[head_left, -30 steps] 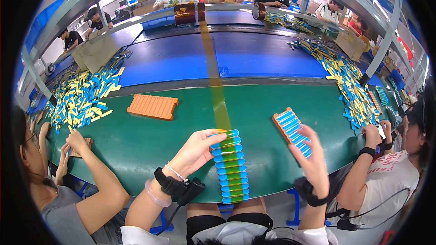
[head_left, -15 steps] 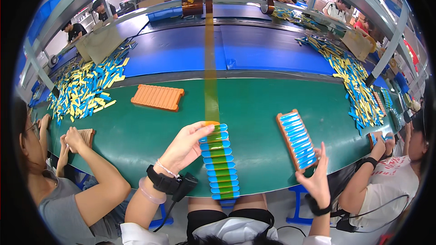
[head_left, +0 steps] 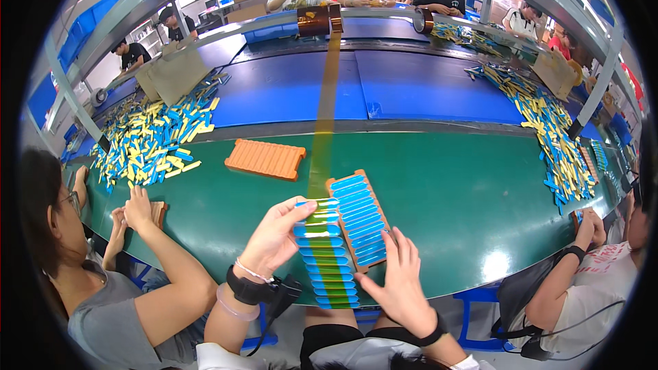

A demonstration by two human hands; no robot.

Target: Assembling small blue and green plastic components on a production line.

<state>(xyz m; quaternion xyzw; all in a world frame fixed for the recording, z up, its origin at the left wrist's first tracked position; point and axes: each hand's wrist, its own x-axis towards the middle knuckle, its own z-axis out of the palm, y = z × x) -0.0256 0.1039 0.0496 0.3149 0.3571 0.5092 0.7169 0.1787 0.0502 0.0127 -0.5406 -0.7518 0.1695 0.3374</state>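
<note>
At lower centre, our left hand [head_left: 276, 236] pinches a strip [head_left: 325, 253] of glossy, round-ended blue pieces along translucent amber tape [head_left: 325, 123], while our right hand [head_left: 403, 283] spreads around an orange tray [head_left: 332, 185], its grip too hidden to tell.

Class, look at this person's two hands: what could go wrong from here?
1. The left hand pinches only the top end of the taped blue strip, whose lower end reaches the near edge of the green table, so it might sag or snag.
2. The filled orange tray lies close beside the strip; the right hand, at its lower end, could nudge them together.
3. The amber tape runs up from the strip, so a sharp tug might skew it.
</note>
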